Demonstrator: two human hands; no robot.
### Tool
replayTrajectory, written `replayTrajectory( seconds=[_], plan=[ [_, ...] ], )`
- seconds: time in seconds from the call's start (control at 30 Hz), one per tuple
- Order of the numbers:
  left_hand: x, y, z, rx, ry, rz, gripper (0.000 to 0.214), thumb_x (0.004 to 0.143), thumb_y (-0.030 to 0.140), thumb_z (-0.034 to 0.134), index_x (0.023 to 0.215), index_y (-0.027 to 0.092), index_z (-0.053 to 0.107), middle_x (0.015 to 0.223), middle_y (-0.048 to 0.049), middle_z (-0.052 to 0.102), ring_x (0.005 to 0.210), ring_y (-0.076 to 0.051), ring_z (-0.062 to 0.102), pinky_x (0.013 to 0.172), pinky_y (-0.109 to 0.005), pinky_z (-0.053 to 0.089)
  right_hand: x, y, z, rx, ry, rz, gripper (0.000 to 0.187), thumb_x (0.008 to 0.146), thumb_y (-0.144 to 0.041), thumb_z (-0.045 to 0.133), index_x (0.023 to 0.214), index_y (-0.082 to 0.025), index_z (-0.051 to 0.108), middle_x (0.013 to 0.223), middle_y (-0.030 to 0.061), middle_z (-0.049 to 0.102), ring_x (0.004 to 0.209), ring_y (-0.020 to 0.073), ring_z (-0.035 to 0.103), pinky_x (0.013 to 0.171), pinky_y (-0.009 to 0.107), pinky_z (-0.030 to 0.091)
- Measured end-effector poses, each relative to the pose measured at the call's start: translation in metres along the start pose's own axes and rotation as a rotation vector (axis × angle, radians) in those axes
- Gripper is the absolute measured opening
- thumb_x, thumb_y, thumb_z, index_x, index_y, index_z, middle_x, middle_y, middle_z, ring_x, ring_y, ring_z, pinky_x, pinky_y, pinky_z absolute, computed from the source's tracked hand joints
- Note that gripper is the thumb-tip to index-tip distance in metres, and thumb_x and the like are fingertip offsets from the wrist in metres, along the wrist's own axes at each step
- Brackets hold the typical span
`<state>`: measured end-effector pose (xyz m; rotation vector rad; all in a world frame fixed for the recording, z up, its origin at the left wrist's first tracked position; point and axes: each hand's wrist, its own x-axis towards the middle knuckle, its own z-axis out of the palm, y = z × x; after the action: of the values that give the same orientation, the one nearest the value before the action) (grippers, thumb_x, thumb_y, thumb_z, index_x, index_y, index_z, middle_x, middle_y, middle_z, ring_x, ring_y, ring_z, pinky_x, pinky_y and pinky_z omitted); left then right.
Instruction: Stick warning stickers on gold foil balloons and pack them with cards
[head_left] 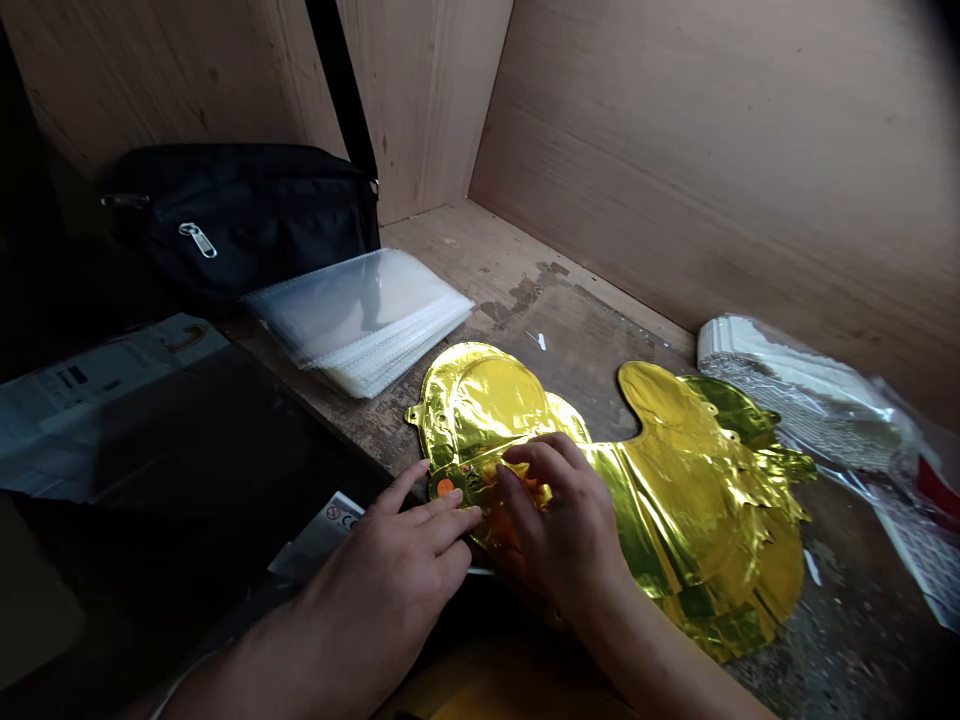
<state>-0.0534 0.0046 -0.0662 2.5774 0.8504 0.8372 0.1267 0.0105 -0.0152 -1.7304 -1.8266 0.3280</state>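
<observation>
Several flat gold foil balloons (491, 395) lie partly on top of one another, shiny and creased, with small tabs along their edges. An orange round sticker (446, 487) shows on the foil by my left fingertips. My left hand (409, 550) rests on the near left edge of the foil, its fingers stretched out and apart. Just to its right, my right hand (566, 510) is over the foil with thumb and index finger bent together in a pinch. What lies between those fingertips, if anything, is too small to make out. My right hand hides part of the foil beneath it.
A stack of clear plastic sleeves (375, 310) lies beyond the balloons, before a black bag (247, 220). At right is a plastic-wrapped white bundle (802, 390). Printed packaging (97, 400) lies left; a small label (330, 530) sits by my left hand. Wooden panels (712, 150) enclose the worktop.
</observation>
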Motion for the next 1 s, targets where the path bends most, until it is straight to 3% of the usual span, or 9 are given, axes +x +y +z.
replayTrajectory(
  seconds=[0.1,0.3,0.4,0.53,0.8,1.0],
  plan=[
    [-0.001,0.001,0.0,-0.01,0.008,0.002,0.012,0.088,0.014,0.056,0.08,0.02,0.062,0.117,0.002,0.069,0.113,-0.015,0.061,0.121,-0.041,0.009,0.009,0.005,-0.001,0.024,-0.154,0.079,0.014,0.086,-0.014,0.054,0.088,-0.018,0.067,0.085,0.005,0.061,0.072,0.0157,0.059,0.066,0.027,0.046],
    [0.006,0.002,-0.011,0.01,-0.042,0.013,0.01,0.09,0.017,0.056,0.082,0.021,0.062,0.115,0.0023,0.07,0.112,-0.014,0.06,0.121,-0.038,0.008,0.026,0.0,-0.004,0.063,-0.407,-0.036,0.028,0.087,-0.009,0.05,0.104,-0.019,0.069,0.099,0.0073,0.06,0.081,0.0161,0.061,0.075,0.029,0.047],
    [0.01,0.003,-0.016,0.005,-0.082,0.015,0.011,0.09,0.019,0.056,0.08,0.021,0.062,0.108,0.0029,0.07,0.108,-0.013,0.061,0.12,-0.036,0.007,0.026,-0.002,-0.001,0.051,-0.438,-0.074,0.03,0.085,-0.006,0.051,0.102,-0.022,0.069,0.1,0.0062,0.058,0.081,0.0152,0.06,0.074,0.027,0.047],
    [0.012,0.003,-0.017,0.009,-0.068,0.007,0.014,0.09,0.018,0.056,0.077,0.021,0.06,0.099,0.0034,0.071,0.105,-0.013,0.062,0.12,-0.036,0.009,0.027,-0.001,0.004,0.029,-0.416,-0.079,0.016,0.086,-0.011,0.051,0.088,-0.018,0.065,0.094,0.0048,0.056,0.075,0.0135,0.058,0.069,0.026,0.045],
    [0.011,0.003,-0.015,-0.032,-0.079,-0.011,0.016,0.09,0.014,0.053,0.077,0.021,0.059,0.103,0.0036,0.069,0.102,-0.012,0.062,0.119,-0.037,0.01,0.039,0.001,0.003,0.065,-0.501,-0.123,0.014,0.084,-0.011,0.052,0.077,-0.017,0.063,0.081,0.0024,0.058,0.07,0.0119,0.053,0.063,0.022,0.038],
    [0.011,0.003,-0.016,-0.056,-0.094,-0.022,0.013,0.088,0.013,0.056,0.079,0.022,0.059,0.095,0.0049,0.068,0.098,-0.012,0.063,0.119,-0.037,0.01,0.045,0.001,0.0,0.06,-0.585,-0.148,0.015,0.08,-0.011,0.047,0.069,-0.018,0.054,0.064,-0.0037,0.051,0.058,0.0096,0.04,0.056,0.021,0.031]
  ],
)
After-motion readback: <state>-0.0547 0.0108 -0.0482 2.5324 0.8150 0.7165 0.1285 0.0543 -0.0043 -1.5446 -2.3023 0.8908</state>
